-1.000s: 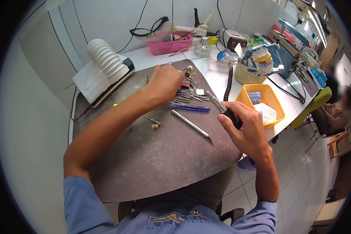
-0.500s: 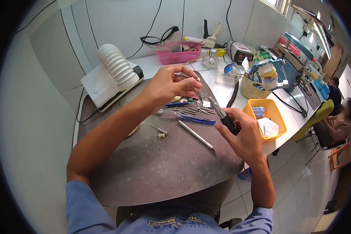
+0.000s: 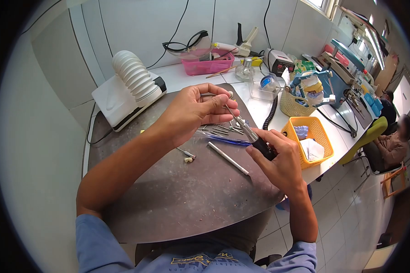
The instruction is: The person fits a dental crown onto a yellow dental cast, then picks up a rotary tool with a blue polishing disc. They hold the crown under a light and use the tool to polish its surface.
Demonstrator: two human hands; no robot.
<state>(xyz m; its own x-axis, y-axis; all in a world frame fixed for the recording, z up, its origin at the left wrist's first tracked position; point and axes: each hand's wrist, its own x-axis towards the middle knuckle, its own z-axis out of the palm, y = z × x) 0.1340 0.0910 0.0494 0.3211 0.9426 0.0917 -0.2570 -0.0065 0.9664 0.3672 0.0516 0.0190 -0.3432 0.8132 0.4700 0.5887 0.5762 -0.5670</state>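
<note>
My right hand [image 3: 280, 157] is wrapped round a black and silver handpiece [image 3: 259, 142], which points up and left. My left hand [image 3: 202, 107] pinches a thin metal bur [image 3: 228, 108] whose lower end is at the handpiece's tip; a small pale piece [image 3: 231, 94] shows by its fingertips. Under the hands lie several loose burs [image 3: 221, 129] and a blue pen-like tool [image 3: 228, 139]. A white rod-shaped tool [image 3: 228, 158] rests on the dark mat [image 3: 168, 200], with a small metal tool [image 3: 187, 154] and a cream piece [image 3: 188, 160] to its left.
A white device with a ribbed hose [image 3: 134, 77] stands back left. Behind are a pink basket [image 3: 205, 67] and a glass bottle [image 3: 245, 70]. To the right are a yellow basket [image 3: 325, 136] and a dental model in an articulator [image 3: 312, 88]. A person [image 3: 389, 145] sits far right.
My right hand has moved slightly left and up, and the handpiece tip now meets the bur. My left hand has lowered a little, covering more tools behind it.
</note>
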